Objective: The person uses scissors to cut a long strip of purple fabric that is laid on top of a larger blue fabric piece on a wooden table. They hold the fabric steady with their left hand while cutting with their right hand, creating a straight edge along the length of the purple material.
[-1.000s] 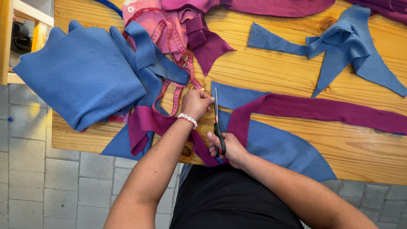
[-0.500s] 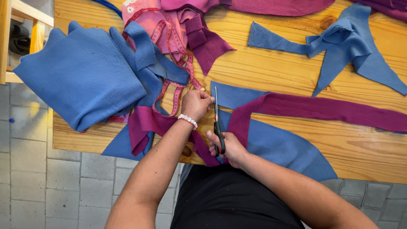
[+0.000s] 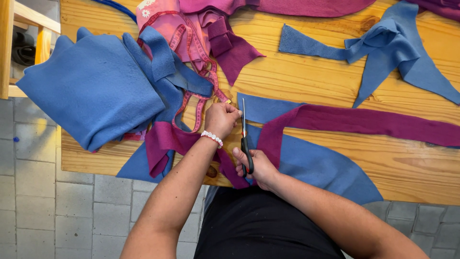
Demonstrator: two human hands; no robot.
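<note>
Wooden table (image 3: 306, 72); right hand (image 3: 254, 165) (closed) around scissors (image 3: 245, 144)

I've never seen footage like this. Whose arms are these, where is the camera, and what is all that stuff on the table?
No machine here: a person wears a camera on the head, looking down at their own arms. The right hand has its grip on black-handled scissors, blades pointing away. The left hand, with a white bead bracelet, presses the cloth beside the blades. On the wooden table lie blue fabric pieces, a long magenta strip and a pink measuring tape.
</note>
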